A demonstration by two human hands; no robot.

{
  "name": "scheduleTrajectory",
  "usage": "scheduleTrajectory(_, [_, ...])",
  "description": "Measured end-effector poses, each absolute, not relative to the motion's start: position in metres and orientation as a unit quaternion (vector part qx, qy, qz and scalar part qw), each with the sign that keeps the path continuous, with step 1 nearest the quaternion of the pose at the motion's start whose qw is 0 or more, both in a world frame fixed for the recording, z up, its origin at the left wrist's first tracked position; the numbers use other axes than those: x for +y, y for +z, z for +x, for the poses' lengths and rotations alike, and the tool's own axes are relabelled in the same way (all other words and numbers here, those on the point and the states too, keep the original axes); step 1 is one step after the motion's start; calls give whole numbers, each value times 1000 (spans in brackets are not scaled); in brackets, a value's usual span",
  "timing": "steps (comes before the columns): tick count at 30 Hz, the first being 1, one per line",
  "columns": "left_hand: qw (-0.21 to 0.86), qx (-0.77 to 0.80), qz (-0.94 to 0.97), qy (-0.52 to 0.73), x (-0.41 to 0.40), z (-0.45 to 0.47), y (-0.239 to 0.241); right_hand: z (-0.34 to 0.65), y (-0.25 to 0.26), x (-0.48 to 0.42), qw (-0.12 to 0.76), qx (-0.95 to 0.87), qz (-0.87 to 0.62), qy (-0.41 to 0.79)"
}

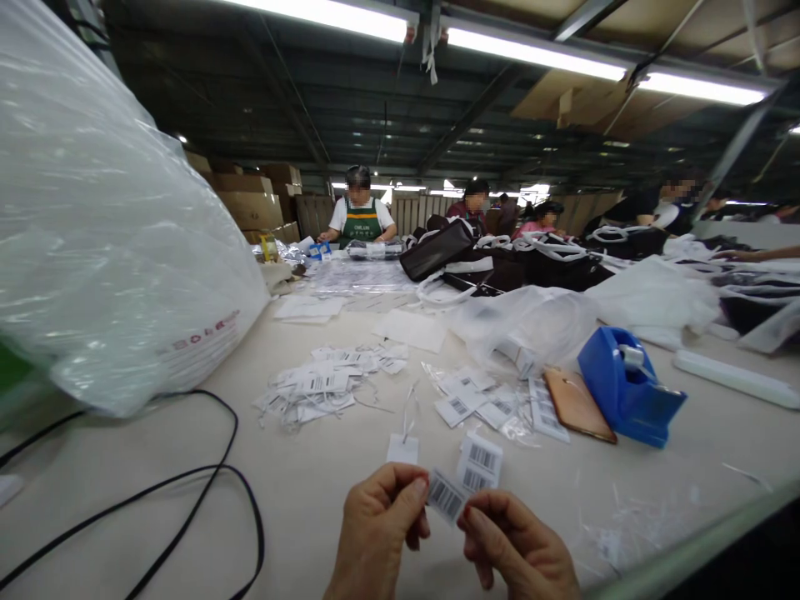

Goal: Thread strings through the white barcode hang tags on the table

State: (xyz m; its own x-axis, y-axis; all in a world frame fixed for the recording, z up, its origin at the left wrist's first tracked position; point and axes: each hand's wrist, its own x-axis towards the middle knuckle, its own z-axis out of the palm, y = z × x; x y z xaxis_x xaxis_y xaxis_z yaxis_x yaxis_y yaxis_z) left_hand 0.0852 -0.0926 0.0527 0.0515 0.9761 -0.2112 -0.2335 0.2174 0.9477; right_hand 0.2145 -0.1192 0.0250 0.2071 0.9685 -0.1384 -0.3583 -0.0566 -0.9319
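Blue tape dispenser (627,390), beside phone (578,404) | black cable (218,468), looped | plastic bag (125,225)

The head view looks forward and down over nearby hands (379,527).

we hold a small white rectangular label (446,497) by its two ends, its printed face turned toward us with a block of dark barcode stripes; it slants in our view, the left end higher than the right.
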Motion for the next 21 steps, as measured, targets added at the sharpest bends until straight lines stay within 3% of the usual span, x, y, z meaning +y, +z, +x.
scheduleTrajectory(6, [592,484,372,526,-93,79,53,204,35,-106,600,-342,-475,546])
scheduleTrajectory(10, [493,523,388,576,-86,57,57,211,48,-91,592,-376,-475,532])
scheduleTrajectory(14, [340,539,620,458,-77,29,54,215,56,-78,532,-418,-497,543])
scheduleTrajectory(17, [198,431,808,351,-74,17,41,208,52,-73,483,-440,-518,553])
scheduleTrajectory(21, [94,305,900,298,-70,12,20,196,42,-69,441,-445,-550,552])
